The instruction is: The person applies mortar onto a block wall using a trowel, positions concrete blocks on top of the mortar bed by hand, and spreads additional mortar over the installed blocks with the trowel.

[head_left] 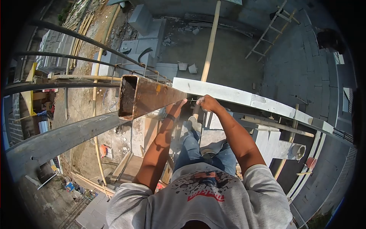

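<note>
A thin light string or wire (193, 100) spans the small gap between my two hands, beside the end of a row of white blocks (213, 89). My right hand (208, 103) is closed, pinching one end close to the block's lower edge. My left hand (177, 107) has its thumb pressed at the other end; its remaining fingers are mostly hidden. That hand lies against a rusty, hollow steel column (152, 95), which rises toward me at the left. A dark band circles my left wrist.
A grey steel beam (65, 143) and dark rails (87, 42) cross the left side. Far below lie a floor with two white buckets (187, 67) and stacked blocks (145, 45). A ladder (271, 30) leans at upper right. Bamboo poles (211, 42) stand around; my shoe (193, 124) is high up.
</note>
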Tool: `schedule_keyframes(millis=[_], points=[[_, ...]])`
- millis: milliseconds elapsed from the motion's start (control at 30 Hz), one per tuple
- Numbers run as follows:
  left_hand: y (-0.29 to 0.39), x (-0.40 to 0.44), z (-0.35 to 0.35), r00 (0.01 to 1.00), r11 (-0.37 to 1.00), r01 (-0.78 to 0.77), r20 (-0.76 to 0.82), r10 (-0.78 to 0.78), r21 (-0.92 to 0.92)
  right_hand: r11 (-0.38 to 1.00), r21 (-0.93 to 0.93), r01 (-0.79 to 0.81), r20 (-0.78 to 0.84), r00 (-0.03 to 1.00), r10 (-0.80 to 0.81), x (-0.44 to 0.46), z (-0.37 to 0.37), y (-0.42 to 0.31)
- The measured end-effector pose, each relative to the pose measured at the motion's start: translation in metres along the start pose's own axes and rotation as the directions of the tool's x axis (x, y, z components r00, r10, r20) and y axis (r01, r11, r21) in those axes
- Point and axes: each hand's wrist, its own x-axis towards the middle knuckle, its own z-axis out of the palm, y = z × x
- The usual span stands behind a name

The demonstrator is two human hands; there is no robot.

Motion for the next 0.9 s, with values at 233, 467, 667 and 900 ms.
schedule_keyframes(millis=[233, 467, 667, 900], points=[[-0.009, 0.006, -0.008, 0.969, 0.918, -0.239, 0.015, 0.247, 0.316, 0.916, -0.387, -0.106, -0.110, 0.992, 0.068, 0.027, -0.045, -0.052], [-0.012, 0.031, -0.015, 0.960, 0.895, -0.266, 0.020, 0.278, 0.359, 0.662, -0.738, 0.133, -0.032, 0.973, -0.230, 0.072, -0.047, -0.118], [-0.025, 0.049, -0.001, 0.985, 0.947, -0.147, -0.046, 0.167, 0.286, 0.265, -0.899, 0.347, 0.169, 0.836, -0.522, 0.095, -0.031, -0.140], [-0.054, 0.054, 0.031, 0.933, 0.686, 0.194, -0.083, -0.349, -0.701, 0.332, -0.831, 0.445, 0.033, 0.636, -0.771, 0.097, -0.015, -0.156]])
